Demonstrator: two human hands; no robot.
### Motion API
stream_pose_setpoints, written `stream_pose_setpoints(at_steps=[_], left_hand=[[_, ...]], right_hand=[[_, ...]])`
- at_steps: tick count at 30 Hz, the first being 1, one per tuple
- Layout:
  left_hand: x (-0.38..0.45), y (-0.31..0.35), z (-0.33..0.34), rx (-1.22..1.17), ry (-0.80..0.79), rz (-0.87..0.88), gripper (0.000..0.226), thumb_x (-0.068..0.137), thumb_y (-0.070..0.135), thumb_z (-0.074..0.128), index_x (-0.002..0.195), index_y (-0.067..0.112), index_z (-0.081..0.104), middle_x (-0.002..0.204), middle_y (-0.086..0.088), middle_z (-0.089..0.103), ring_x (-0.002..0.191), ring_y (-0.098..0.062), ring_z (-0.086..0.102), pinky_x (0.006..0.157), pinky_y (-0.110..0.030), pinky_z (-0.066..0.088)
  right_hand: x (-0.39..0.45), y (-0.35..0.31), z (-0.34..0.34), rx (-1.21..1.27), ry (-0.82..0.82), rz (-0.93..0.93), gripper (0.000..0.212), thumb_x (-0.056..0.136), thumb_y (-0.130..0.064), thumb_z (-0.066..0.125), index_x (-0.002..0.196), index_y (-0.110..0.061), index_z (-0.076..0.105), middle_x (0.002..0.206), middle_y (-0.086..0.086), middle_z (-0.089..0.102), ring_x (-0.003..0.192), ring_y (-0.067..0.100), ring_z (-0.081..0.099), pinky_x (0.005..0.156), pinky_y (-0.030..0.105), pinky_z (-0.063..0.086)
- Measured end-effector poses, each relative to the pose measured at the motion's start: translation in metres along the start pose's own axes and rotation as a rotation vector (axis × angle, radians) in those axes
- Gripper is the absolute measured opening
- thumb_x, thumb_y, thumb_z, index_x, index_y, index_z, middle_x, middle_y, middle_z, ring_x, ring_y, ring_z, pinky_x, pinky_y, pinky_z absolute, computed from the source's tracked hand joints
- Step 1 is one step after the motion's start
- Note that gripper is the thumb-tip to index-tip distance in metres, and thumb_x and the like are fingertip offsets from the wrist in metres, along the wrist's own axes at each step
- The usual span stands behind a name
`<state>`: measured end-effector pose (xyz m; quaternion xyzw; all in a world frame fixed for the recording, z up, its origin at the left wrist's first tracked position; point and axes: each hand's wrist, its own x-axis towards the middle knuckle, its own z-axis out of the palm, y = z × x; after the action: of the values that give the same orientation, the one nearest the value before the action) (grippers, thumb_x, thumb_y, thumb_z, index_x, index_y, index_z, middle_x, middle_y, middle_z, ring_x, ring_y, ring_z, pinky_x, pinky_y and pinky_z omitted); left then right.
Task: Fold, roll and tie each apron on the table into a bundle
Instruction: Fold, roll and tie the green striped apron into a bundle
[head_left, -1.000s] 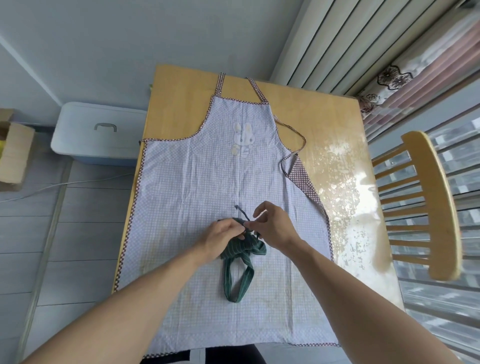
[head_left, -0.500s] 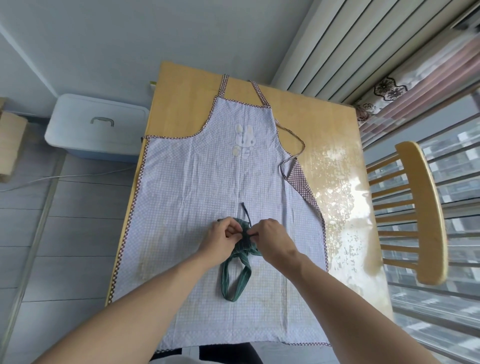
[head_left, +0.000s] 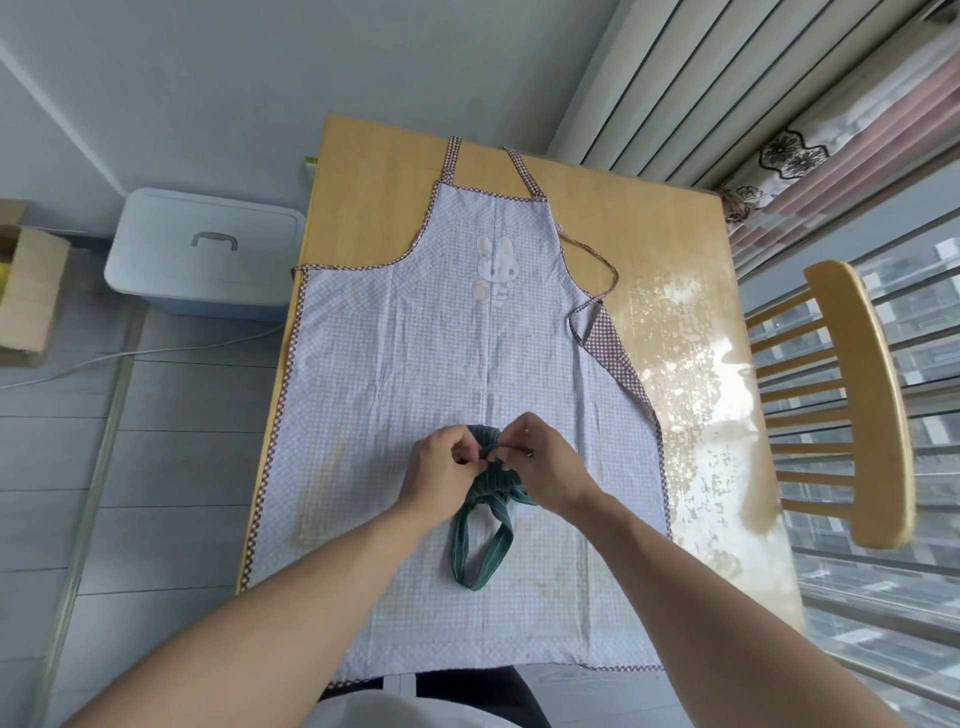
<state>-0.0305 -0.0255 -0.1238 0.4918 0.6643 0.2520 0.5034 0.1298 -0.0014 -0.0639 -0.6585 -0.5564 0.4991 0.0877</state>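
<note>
A light blue checked apron (head_left: 395, 374) with a rabbit print and brown checked trim lies flat across the wooden table (head_left: 691, 332). On top of it, near the middle, sits a small rolled bundle of green striped apron (head_left: 493, 486), its neck loop (head_left: 475, 551) trailing toward me. My left hand (head_left: 439, 465) and my right hand (head_left: 550, 462) meet over the bundle. Each pinches part of a dark tie strap (head_left: 506, 451) stretched across the bundle's top.
A wooden chair (head_left: 862, 415) stands at the table's right side, in front of the window railing. On the floor to the left are a pale blue lidded storage box (head_left: 208, 254), a cardboard box (head_left: 31, 296) and a white cable (head_left: 156, 353).
The strap end that stuck up from the bundle now lies pulled sideways between both hands. My hands have closed in over the bundle's top.
</note>
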Motion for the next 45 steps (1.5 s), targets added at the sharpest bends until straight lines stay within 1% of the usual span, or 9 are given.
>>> stream_pose_setpoints(at_steps=[5,12,16,21,31,36,40,42,45], left_hand=[[-0.008,0.002,-0.003,-0.041,-0.043,0.020,0.026,0.071,0.031,0.091,0.089,0.025,0.073,0.089,0.014,0.071,0.085,0.001,0.067,0.078,-0.017,0.056],[-0.002,-0.002,-0.001,0.076,-0.011,0.176,0.006,0.084,0.030,0.081,0.085,0.023,0.082,0.095,0.014,0.073,0.088,0.001,0.067,0.083,-0.023,0.056],[-0.001,-0.003,-0.008,0.227,-0.059,0.249,0.011,0.092,0.024,0.071,0.084,0.017,0.072,0.092,0.012,0.063,0.088,-0.005,0.060,0.082,-0.020,0.051],[-0.002,-0.016,-0.028,0.513,-0.207,0.337,0.021,0.104,0.027,0.051,0.084,0.020,0.054,0.085,0.008,0.049,0.081,-0.010,0.051,0.079,-0.025,0.048],[0.000,-0.019,-0.033,0.666,-0.223,0.282,0.032,0.107,0.032,0.042,0.076,0.023,0.044,0.075,0.010,0.054,0.077,-0.012,0.052,0.066,-0.032,0.045],[0.004,-0.026,-0.036,0.684,-0.187,0.170,0.030,0.107,0.036,0.036,0.085,0.021,0.050,0.080,0.007,0.056,0.076,-0.017,0.055,0.065,-0.033,0.045],[-0.001,-0.047,-0.053,0.479,-0.089,0.048,0.032,0.107,0.036,0.030,0.083,0.022,0.046,0.078,0.005,0.056,0.071,-0.017,0.055,0.059,-0.032,0.041],[0.000,-0.044,-0.051,0.392,-0.081,0.001,0.035,0.105,0.049,0.034,0.088,0.025,0.053,0.083,0.008,0.059,0.074,-0.012,0.058,0.061,-0.030,0.044],[0.000,-0.029,-0.035,0.222,-0.165,-0.091,0.044,0.096,0.066,0.042,0.101,0.027,0.062,0.098,0.010,0.065,0.091,-0.010,0.064,0.078,-0.032,0.055]], right_hand=[[0.004,-0.002,0.003,0.112,0.037,0.111,0.005,0.095,-0.012,0.070,0.097,-0.008,0.069,0.083,-0.002,0.075,0.061,-0.004,0.063,0.052,0.010,0.042],[0.001,0.001,0.001,0.109,0.057,0.085,0.008,0.092,-0.010,0.074,0.095,-0.009,0.081,0.067,-0.012,0.068,0.044,-0.009,0.054,0.048,0.006,0.039],[0.005,0.007,-0.006,-0.219,0.044,-0.053,0.012,0.093,-0.013,0.073,0.100,-0.013,0.082,0.086,-0.010,0.074,0.072,-0.002,0.065,0.063,0.010,0.046],[0.016,0.041,-0.019,-0.764,0.125,-0.198,0.017,0.094,-0.003,0.064,0.090,-0.013,0.078,0.084,0.001,0.067,0.085,0.021,0.062,0.071,0.037,0.055],[0.007,0.063,-0.019,-0.905,0.270,-0.109,0.022,0.090,-0.012,0.067,0.087,-0.031,0.077,0.079,-0.012,0.072,0.077,0.010,0.064,0.083,0.029,0.034],[0.009,0.063,-0.024,-0.759,0.060,0.020,0.017,0.098,-0.029,0.067,0.109,-0.037,0.077,0.099,-0.016,0.076,0.090,0.011,0.069,0.090,0.032,0.050],[0.007,0.067,-0.041,-0.667,-0.006,0.199,0.066,0.091,-0.025,0.075,0.150,-0.028,0.046,0.136,-0.005,0.063,0.121,0.018,0.061,0.089,0.034,0.055],[0.006,0.062,-0.044,-0.387,0.017,0.243,0.056,0.097,-0.032,0.067,0.149,-0.021,0.048,0.140,0.003,0.061,0.123,0.023,0.060,0.095,0.033,0.052],[0.006,0.045,-0.031,-0.076,-0.079,0.246,0.074,0.095,-0.060,0.059,0.151,-0.015,0.043,0.138,0.007,0.063,0.117,0.023,0.063,0.099,0.038,0.051]])
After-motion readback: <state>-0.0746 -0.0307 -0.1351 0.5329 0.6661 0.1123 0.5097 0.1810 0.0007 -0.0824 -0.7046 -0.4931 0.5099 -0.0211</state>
